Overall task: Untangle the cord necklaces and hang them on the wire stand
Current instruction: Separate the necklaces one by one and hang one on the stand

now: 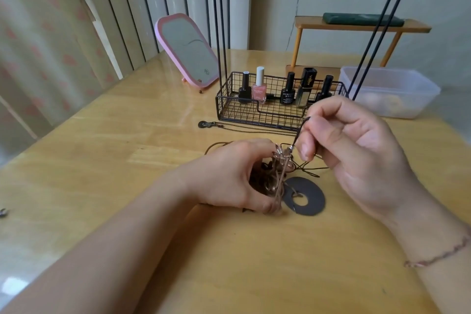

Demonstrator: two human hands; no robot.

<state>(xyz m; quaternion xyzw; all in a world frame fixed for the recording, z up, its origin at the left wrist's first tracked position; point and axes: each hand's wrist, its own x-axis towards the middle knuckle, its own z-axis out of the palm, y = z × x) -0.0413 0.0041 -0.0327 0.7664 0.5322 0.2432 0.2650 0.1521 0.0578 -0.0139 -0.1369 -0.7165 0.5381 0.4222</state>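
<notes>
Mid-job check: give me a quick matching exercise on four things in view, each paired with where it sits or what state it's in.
Things:
1. dark cord
2. tangled bundle
3. grey ring pendant
4. pink nail polish bottle

Places or states:
A. lying flat on the table, right of the tangle
B. standing in the wire basket
C. pinched by the right hand, raised above the table
D. gripped by the left hand on the table

Pairs: 1-C, 2-D, 3-A, 4-B
</notes>
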